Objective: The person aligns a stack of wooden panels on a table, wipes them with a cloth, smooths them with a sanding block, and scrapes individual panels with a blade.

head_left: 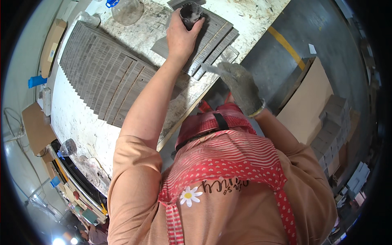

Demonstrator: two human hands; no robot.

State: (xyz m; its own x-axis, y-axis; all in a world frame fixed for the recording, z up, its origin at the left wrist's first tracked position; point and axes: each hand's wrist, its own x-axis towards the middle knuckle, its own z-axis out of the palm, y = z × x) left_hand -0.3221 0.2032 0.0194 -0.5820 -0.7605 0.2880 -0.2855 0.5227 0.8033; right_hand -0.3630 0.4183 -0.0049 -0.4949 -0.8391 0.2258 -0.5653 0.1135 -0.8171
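My left hand (179,38), bare, is wrapped round a dark, stained cup (188,25) with an open top. It holds the cup over a small stack of grey wood-grain boards (218,30) near the table's edge. My right hand (241,85) wears a dirty grey work glove and is closed on a thin, pale tool (210,69), blurred, perhaps a brush. The tool's tip points left, close to the near end of the small stack. To the left lies a large fanned row of similar grey boards (98,65).
The white worktable (73,126) is stained. On it stand a clear plastic bottle with a blue cap (127,12) at the back and a smaller bottle (68,147) at the left. Right of the table are a cardboard sheet (306,102), stacked grey boxes (332,126) and a yellow floor line (288,47).
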